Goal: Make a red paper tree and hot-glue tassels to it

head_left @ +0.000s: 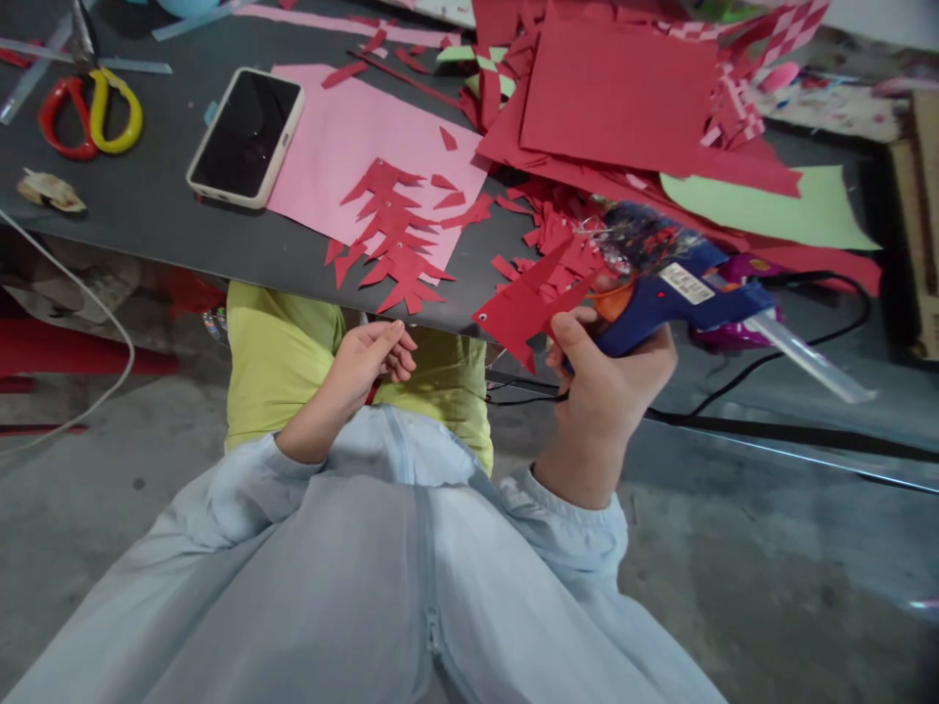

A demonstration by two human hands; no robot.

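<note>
Head view: the right hand (612, 376) grasps a blue glue gun (635, 315) right of centre, a pointed red paper cutout (519, 301) pinched at its thumb; the left hand (376, 354), loosely curled, sits near the centre, though whether it pinches anything I cannot tell; above it, spiky red pieces (400, 256) lie partly on a pink sheet (315, 147); a phone (245, 137) and scissors (98, 106) lie upper left, red sheets (620, 88) upper right.

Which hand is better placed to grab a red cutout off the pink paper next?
Likely your left hand: it looks empty, near the red cutouts; your right hand holds a glue gun and paper fish.
</note>
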